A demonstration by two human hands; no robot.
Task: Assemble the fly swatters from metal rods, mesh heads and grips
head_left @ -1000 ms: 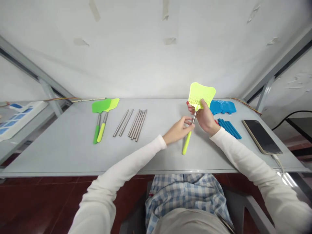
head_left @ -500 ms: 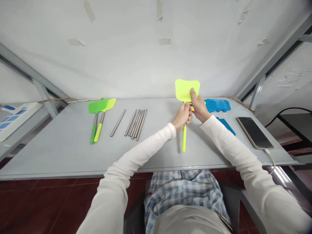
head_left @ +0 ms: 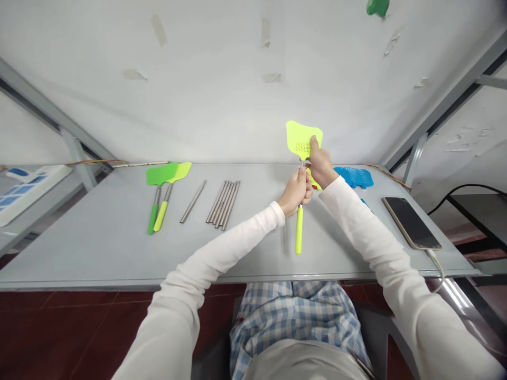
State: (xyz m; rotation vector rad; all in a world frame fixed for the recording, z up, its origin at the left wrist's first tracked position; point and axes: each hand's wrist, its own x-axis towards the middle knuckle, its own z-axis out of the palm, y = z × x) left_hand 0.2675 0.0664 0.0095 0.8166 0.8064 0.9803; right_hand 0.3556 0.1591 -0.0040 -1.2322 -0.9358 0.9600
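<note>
A yellow fly swatter (head_left: 303, 138) is held upright above the table between both hands. My left hand (head_left: 295, 192) is closed around its metal rod, just above the yellow grip. My right hand (head_left: 321, 164) pinches the right side of the perforated head, thumb on the front. Behind the hands, part of another yellow swatter head (head_left: 314, 178) with a bit of red lies on the table. Blue swatter heads (head_left: 356, 177) rest to the right of my right hand, partly hidden by the sleeve.
Several metal rods (head_left: 224, 205) lie left of my hands, with a single rod (head_left: 193, 201) beside them. Further left lie a green swatter (head_left: 161, 173) and a yellow swatter (head_left: 182, 170). A phone (head_left: 411, 222) with a cable is at right; a power strip (head_left: 34, 192) is far left.
The held swatter's head has tilted, and more of its rod shows between the head and my left hand. My right hand still grips the head. The camera view has shifted slightly.
</note>
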